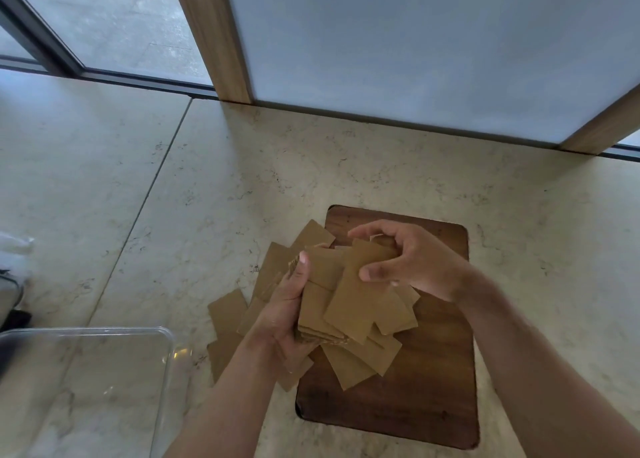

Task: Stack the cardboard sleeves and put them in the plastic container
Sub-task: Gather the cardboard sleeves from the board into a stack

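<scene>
My left hand [284, 305] grips a stack of flat brown cardboard sleeves [317, 305] from the left side, thumb on top. My right hand [412, 260] pinches one sleeve [363, 295] by its upper end and lays it askew on that stack. Both hands hover above a loose pile of more sleeves [273, 267] spread over the left edge of a dark wooden board [433, 388] and the stone counter. The clear plastic container [152, 333] stands at the lower left, apart from the pile; nothing shows inside it.
The marble counter [225, 187] runs to a frosted panel with wooden frame [214, 35] at the back. Something white [15, 246] and a dark object sit at the far left edge.
</scene>
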`<state>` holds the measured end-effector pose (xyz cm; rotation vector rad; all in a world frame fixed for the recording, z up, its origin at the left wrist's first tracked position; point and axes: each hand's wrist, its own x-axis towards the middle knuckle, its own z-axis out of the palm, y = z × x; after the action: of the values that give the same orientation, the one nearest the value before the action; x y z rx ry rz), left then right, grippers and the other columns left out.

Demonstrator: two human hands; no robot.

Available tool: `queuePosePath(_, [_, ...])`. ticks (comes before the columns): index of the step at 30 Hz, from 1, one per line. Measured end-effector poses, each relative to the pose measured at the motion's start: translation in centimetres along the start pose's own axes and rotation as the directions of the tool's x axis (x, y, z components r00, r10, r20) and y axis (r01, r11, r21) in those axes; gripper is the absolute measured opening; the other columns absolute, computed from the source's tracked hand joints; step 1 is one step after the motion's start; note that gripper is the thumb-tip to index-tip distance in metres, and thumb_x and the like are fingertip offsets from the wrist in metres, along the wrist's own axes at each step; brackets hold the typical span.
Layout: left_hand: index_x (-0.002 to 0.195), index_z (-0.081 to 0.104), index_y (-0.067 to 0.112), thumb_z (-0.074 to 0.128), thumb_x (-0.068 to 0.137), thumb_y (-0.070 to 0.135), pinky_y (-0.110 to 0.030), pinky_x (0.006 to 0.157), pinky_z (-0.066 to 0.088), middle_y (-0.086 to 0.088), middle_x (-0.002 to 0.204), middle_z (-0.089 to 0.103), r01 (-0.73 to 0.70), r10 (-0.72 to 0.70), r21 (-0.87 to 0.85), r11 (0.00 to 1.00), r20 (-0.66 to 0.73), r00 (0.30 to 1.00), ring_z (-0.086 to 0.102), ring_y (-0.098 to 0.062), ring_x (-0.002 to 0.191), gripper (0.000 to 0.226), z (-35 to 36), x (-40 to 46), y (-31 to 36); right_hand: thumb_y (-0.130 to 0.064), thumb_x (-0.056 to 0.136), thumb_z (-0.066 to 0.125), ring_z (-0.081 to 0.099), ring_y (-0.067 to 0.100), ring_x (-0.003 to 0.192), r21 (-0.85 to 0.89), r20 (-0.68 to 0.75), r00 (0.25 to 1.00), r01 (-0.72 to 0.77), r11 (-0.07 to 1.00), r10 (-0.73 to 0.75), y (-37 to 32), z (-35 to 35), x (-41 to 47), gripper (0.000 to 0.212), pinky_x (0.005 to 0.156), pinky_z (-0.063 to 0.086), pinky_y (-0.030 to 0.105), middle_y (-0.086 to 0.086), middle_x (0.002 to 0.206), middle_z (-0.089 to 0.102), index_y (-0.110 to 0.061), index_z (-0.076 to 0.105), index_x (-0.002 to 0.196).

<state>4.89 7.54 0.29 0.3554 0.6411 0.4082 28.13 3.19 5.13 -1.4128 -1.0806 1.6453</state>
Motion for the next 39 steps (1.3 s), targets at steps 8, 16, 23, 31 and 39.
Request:
queuePosePath(8, [0.147, 0.058, 0.006, 0.096, 0.063, 0.046, -0.048, 0.071, 0.066, -0.025, 0.134, 0.068, 0.145, -0.144, 0.0, 0.989, -0.135, 0.98, 0.074, -0.038, 0.1, 0.101, -0.4, -0.1, -2.0, -0.054, 0.09, 0.071, 0.04, -0.014, 0.122, -0.538, -0.464, 0.812, 0.059, 0.841, -0.354, 4.2, 8.0, 0.0, 0.05, 0.091, 0.04, -0.001, -0.014, 0.133, 0.042, -0.039, 0.057, 0.136])
queuePosePath(16, [0.135, 0.07, 0.015, 0.084, 0.068, 0.028, -0.045, 0.065, 0.065, -0.024, 0.125, 0.076, -0.016, -0.016, -0.092, 0.996, -0.335, 0.942, 0.079, -0.038, 0.094, 0.069, 1.1, 2.1, -4.3, -0.049, 0.097, 0.051, 0.072, 0.01, 0.102, 0.274, -0.69, 0.72, 0.172, 0.946, 0.069, 6.2, 11.3, 0.4, 0.034, 0.084, 0.06, 0.031, -0.009, 0.112, 0.073, -0.033, 0.062, 0.124])
queuePosePath(23, [0.143, 0.063, 0.009, 0.106, 0.047, 0.03, -0.048, 0.073, 0.064, -0.019, 0.11, 0.077, -0.042, 0.008, -0.11, 0.993, -0.291, 0.957, 0.078, -0.033, 0.09, 0.107, 1.5, 3.4, -3.3, -0.037, 0.102, 0.048, 0.061, 0.012, 0.107, -0.231, -0.845, 0.499, -0.017, 0.973, -0.192, 6.6, 3.3, 1.3, 0.021, 0.095, 0.055, 0.042, -0.007, 0.109, 0.067, -0.035, 0.069, 0.102])
queuePosePath(31, [0.152, 0.049, 0.004, 0.105, 0.05, 0.046, -0.058, 0.083, 0.064, -0.028, 0.121, 0.064, -0.06, 0.05, -0.033, 0.998, -0.263, 0.963, 0.07, -0.037, 0.097, 0.124, 1.5, 2.9, -2.9, -0.044, 0.095, 0.065, 0.057, 0.023, 0.109, -0.654, -0.695, 0.706, -0.538, 0.532, -0.14, 7.6, -5.1, 1.4, 0.044, 0.092, 0.044, 0.033, 0.007, 0.121, 0.059, -0.017, 0.065, 0.129])
queuePosePath(39, [0.137, 0.064, 0.008, 0.103, 0.053, 0.051, -0.051, 0.077, 0.067, -0.027, 0.125, 0.074, -0.056, 0.088, 0.136, 0.989, -0.248, 0.965, 0.076, -0.04, 0.108, 0.101, 3.7, 3.3, -3.8, -0.041, 0.104, 0.058, 0.074, 0.006, 0.087, 0.058, -0.628, 0.768, -0.111, 0.992, 0.123, 4.5, 4.8, -1.9, 0.024, 0.074, 0.059, 0.022, -0.018, 0.094, 0.078, -0.05, 0.077, 0.093])
